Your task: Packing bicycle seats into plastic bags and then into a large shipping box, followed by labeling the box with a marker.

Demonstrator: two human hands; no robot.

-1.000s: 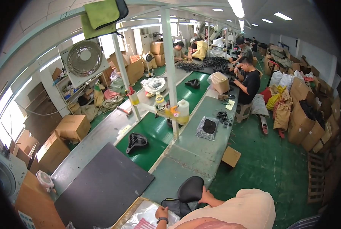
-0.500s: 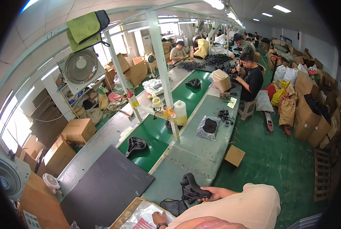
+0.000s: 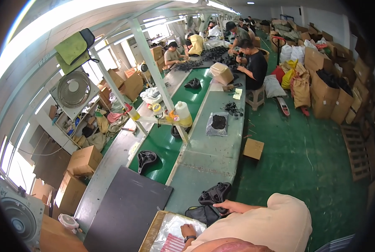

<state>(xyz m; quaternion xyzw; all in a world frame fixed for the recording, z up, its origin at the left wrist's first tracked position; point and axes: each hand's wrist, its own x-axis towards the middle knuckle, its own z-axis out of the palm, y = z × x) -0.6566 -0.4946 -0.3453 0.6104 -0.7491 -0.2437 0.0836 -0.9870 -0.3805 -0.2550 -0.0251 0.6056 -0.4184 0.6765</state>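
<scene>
My right hand [image 3: 226, 206] grips a black bicycle saddle [image 3: 215, 193] by its narrow end, above the bench's near right corner. Its underside, with the rail area, is turned up. Close by lies a dark pouch-like piece [image 3: 202, 214]. My left hand [image 3: 188, 230], with a dark band at the wrist, rests on clear plastic sheeting [image 3: 167, 229] inside an open carton [image 3: 153, 227]. Its fingers look curled; what is under them is hidden. Farther off, another black saddle [image 3: 147, 161] lies on the green belt [image 3: 165, 161].
A dark flat board [image 3: 126, 210] covers the near left bench. Across the belt stands a post frame [image 3: 154, 71] with bottles [image 3: 182, 112]. A bag of black bits [image 3: 218, 122] lies on the right bench. A small carton [image 3: 253, 149] sits on the floor; a co-worker [image 3: 252, 63] sits beyond.
My right hand has turned the saddle from its side to show its underside, a little higher and to the right. The view has shifted; my left hand stays at the plastic.
</scene>
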